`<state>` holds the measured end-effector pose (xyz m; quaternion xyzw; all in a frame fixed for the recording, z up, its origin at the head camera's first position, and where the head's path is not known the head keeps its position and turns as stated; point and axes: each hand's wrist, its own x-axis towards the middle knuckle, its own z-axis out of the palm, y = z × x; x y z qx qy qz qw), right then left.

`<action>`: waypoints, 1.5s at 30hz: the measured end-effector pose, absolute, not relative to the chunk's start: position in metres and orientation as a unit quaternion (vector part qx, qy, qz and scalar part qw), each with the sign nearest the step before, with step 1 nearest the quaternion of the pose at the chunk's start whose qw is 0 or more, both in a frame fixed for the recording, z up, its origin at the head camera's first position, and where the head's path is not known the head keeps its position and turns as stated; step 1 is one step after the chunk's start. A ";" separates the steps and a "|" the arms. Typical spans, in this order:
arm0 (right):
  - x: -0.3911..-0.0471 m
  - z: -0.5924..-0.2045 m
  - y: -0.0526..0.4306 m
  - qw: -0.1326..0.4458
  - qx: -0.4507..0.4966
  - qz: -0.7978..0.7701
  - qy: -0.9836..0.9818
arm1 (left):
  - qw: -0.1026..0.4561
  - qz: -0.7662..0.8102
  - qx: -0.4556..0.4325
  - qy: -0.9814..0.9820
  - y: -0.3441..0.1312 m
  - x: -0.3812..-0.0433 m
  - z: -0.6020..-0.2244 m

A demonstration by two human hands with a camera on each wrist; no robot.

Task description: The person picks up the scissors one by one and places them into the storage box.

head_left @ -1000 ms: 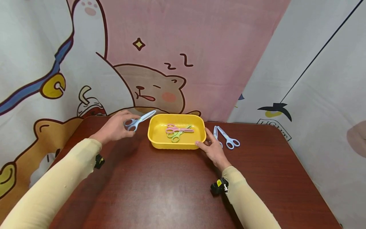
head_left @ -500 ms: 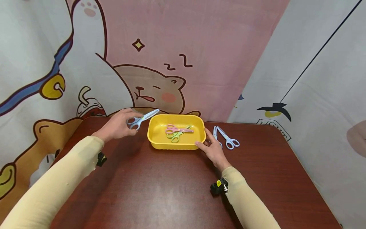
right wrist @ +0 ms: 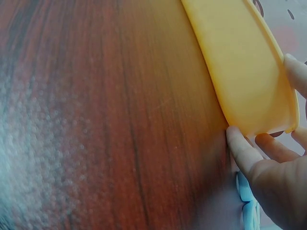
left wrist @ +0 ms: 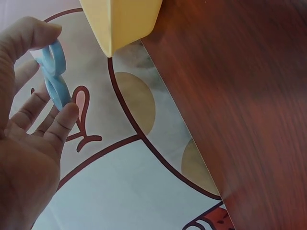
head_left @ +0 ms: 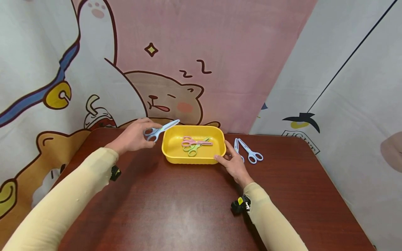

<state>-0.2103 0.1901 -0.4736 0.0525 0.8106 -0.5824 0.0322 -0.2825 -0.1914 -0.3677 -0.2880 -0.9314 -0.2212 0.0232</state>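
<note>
My left hand pinches the handle loops of light blue scissors between thumb and fingers. The closed blades point right and slightly up, their tip over the far left corner of a yellow plastic tray. In the left wrist view, the blue handle loops show edge-on between the fingertips. My right hand grips the tray's right end, thumb at the rim and fingers along the end wall. Inside the tray, pink scissors lie across green scissors.
Two more pairs of light blue scissors lie on the dark red-brown table right of the tray, one partly behind my right hand. A cartoon-printed curtain hangs right behind the table's far edge.
My left hand has moved to the right with the blue scissors, bringing the blade tip over the tray's far left corner. The right hand and tray have stayed put.
</note>
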 end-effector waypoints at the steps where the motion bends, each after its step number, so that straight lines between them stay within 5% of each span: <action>1: -0.210 -0.474 0.190 0.032 0.052 -0.583 0.810 | 0.024 -0.222 -0.289 -0.931 -0.191 -0.283 -0.367; 45: -0.209 -0.472 0.188 0.028 0.050 -0.582 0.811 | -0.021 -0.213 -0.323 -0.922 -0.137 -0.288 -0.348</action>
